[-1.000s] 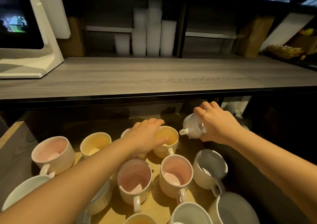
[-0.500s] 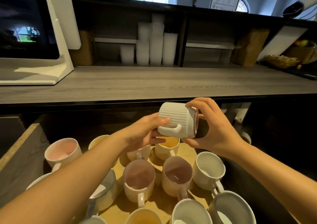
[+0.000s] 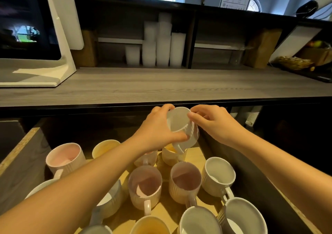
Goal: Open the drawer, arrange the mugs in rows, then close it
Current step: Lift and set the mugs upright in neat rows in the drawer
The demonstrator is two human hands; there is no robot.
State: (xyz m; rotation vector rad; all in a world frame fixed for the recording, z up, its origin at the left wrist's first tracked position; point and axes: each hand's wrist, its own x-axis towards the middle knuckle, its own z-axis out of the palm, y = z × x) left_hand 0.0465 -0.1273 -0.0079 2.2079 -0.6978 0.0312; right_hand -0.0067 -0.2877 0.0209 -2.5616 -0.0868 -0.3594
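Both hands are clamped on one white ribbed mug (image 3: pixel 179 124), held up over the back of the open drawer (image 3: pixel 19 154), just under the desk (image 3: pixel 161 84) edge. The left hand (image 3: pixel 158 131) wraps its side, thumb beneath; the right hand (image 3: pixel 215 124) pinches the rim. The mug is tilted, its mouth facing the camera and its handle pointing down.

The drawer holds more ribbed mugs standing upright on its wooden floor. A pink-lined mug (image 3: pixel 63 157) and a yellow-lined mug (image 3: pixel 106 146) stand at the left. Two pink-lined ones (image 3: pixel 145 183) (image 3: pixel 186 177) stand side by side in the middle, with a white-lined mug (image 3: pixel 218 172) just right of them. Another yellow-lined mug (image 3: pixel 170 155) sits directly below the held one. On the shelf behind the desk stand stacked plastic cups (image 3: pixel 161 45).
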